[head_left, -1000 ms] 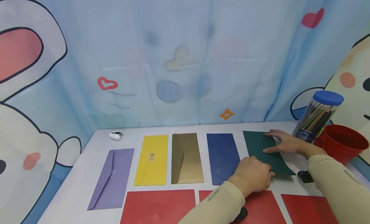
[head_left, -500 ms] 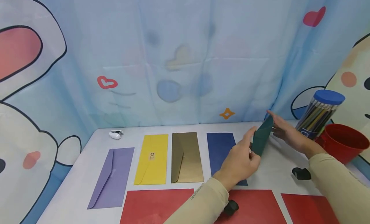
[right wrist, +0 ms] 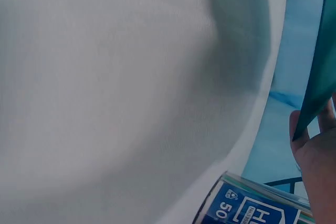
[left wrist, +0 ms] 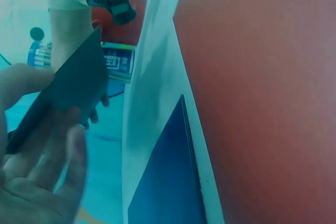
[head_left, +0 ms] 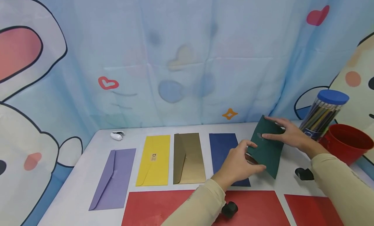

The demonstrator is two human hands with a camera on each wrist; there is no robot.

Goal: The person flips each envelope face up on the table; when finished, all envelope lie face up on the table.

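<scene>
In the head view a dark green envelope (head_left: 267, 148) is raised at a tilt above the right part of the table, between both hands. My right hand (head_left: 287, 135) grips its upper right side, thumb on the near face and other fingers around the top edge. At the left edge, my left hand (head_left: 236, 162) holds it between thumb and curled fingers. In the left wrist view the envelope (left wrist: 79, 85) lies between the left thumb and fingers. A blue envelope (head_left: 222, 148) lies flat, partly covered by the left hand.
Purple (head_left: 117, 180), yellow (head_left: 157, 145) and gold envelopes (head_left: 193, 154) lie in a row. Red envelopes (head_left: 163, 206) lie nearer. A red cup (head_left: 344, 151) and a blue-lidded pencil jar (head_left: 321, 114) stand right; a small white object (head_left: 117, 136) lies back left.
The green envelope has come off the table. It stood nearly edge-on half a second ago and now turns a broad face to the head view. The left hand has shifted to its left edge.
</scene>
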